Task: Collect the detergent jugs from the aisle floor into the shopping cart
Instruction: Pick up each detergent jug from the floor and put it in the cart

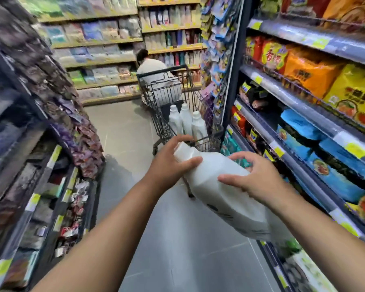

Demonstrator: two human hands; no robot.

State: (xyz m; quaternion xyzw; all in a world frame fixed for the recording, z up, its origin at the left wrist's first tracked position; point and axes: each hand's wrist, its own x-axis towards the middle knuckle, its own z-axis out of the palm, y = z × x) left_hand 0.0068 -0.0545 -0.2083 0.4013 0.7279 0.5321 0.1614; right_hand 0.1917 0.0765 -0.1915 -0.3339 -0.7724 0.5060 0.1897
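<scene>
The white detergent jug (223, 190) was off the floor and in the air, carried in both hands in front of the person, just short of the shopping cart (177, 114). It lay tilted, its long axis running from the capped neck, up and away toward the cart, down to the base, which hung low and near the person's right side. So the cap end led, and the cart stood straight ahead along that same line — the fact the coming move seemed to turn on.

The left hand (173, 159) was wrapped around the neck just under the cap, fingers curled over the top and thumb across the shoulder of the jug. The right hand (253, 178) lay on the upper side of the body, fingers spread and bent against the plastic, more steadying than clamping. The left hand was the nearer to the cart's rim.

Three more white jugs (185, 121) stood upright together in the basket, toward its right half, leaving room to their left. To go in upright, the held jug would probably need its base swung forward and under.

Stocked shelves (303, 85) closed the aisle on both sides, and another person (154, 70) crouched beyond the cart — well clear of the carry.
</scene>
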